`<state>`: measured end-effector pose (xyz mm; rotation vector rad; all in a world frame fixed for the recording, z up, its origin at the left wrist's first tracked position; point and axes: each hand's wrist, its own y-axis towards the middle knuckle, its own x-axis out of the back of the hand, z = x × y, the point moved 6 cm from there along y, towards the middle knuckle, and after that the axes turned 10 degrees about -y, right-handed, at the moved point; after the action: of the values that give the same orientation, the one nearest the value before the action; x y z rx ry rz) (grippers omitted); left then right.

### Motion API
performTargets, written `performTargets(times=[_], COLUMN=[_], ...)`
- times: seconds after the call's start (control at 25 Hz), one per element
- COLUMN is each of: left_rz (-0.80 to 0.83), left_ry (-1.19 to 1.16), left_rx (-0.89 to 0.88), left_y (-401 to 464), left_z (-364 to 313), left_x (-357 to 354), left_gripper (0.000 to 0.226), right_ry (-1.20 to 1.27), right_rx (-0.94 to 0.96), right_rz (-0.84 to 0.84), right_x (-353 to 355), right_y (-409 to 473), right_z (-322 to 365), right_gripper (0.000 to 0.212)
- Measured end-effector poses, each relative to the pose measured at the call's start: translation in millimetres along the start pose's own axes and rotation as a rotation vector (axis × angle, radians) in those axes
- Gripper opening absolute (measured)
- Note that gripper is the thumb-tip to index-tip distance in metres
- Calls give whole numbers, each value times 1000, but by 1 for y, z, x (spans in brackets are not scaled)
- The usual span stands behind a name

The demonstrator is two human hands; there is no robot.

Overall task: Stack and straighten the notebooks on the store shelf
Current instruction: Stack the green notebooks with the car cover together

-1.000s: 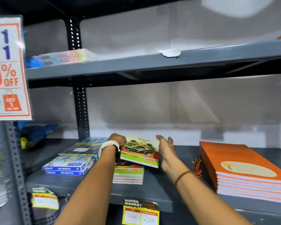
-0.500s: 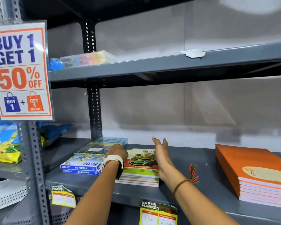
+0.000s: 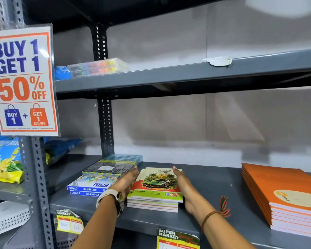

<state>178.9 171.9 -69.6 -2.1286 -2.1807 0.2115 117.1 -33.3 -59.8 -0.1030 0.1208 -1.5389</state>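
A small stack of notebooks (image 3: 157, 187) with a green car on the top cover lies on the grey shelf (image 3: 210, 191). My left hand (image 3: 127, 182) presses flat against the stack's left side, a watch on its wrist. My right hand (image 3: 184, 187) presses flat against the right side, fingers pointing to the back wall. Both palms squeeze the stack between them. The top notebook sits slightly askew over the ones below. A taller stack of orange notebooks (image 3: 284, 198) lies at the right end of the same shelf.
Blue oil pastel boxes (image 3: 88, 189) and a flat pencil box (image 3: 111, 167) lie just left of the stack. A sale sign (image 3: 22, 81) hangs on the left upright. The upper shelf (image 3: 169, 76) carries a clear marker case (image 3: 97, 66). Price tags (image 3: 177, 239) hang off the front edge.
The top notebook went from held above the stack to lying on it. Both hands then moved to flank the stack's sides. The view shifted left.
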Motion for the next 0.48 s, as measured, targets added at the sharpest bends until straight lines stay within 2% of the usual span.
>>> performTargets(times=[0.08,0.16,0.24,0.32,0.48], left_rz=[41,58,51,-21,-10], left_ry=[20,79,88,-63,-301], left_rx=[19,10,3,-17,-53], left_y=[-1,0,-4,-1,7], left_z=[-2,-3,-4,0,-1], left_x=[-5,-5,-5,-1,4], left_gripper=[62,64,65,62,61], right_ry=[35,-8,50,159,191], right_rx=[-4,-1,-33,-91,-142], right_rz=[29,12,38,76,100], right_x=[-8,-10,-9,-5,-2], right_y=[2,6,15,24,47], right_z=[0,-2,-6,-8,-11], right_gripper=[70,73,68,61,67])
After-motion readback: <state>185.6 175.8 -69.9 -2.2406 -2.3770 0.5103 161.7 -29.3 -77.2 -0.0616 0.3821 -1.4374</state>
